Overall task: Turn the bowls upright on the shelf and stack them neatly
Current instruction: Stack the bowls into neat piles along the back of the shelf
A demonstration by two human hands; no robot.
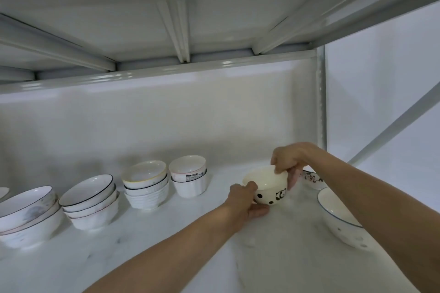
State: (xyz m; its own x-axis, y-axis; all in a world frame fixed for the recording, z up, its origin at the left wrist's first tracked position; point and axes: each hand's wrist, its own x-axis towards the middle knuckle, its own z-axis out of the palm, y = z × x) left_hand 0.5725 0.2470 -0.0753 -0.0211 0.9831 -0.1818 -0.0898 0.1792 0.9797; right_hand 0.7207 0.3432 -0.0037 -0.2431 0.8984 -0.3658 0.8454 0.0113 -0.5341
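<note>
A small white panda bowl (pixel 265 185) is upright, just above the white shelf (pixel 166 245). My left hand (pixel 247 200) grips its near-left rim and side. My right hand (pixel 289 162) pinches its far rim from above. To the left stand several upright stacks: a small white stack (pixel 189 179), a yellow-rimmed stack (pixel 146 184), a black-rimmed stack (pixel 91 201) and a wide stack (pixel 28 214). Under my right forearm lies a blue-rimmed bowl (pixel 338 216), tilted on its side. A flower-patterned bowl (pixel 314 179) shows behind my right wrist.
The upper shelf's underside (pixel 214 19) hangs close overhead. A metal upright post (pixel 321 102) bounds the shelf at the right. The back wall (pixel 166 121) runs behind the stacks. A small white scrap (pixel 250 242) lies on the shelf near my left forearm.
</note>
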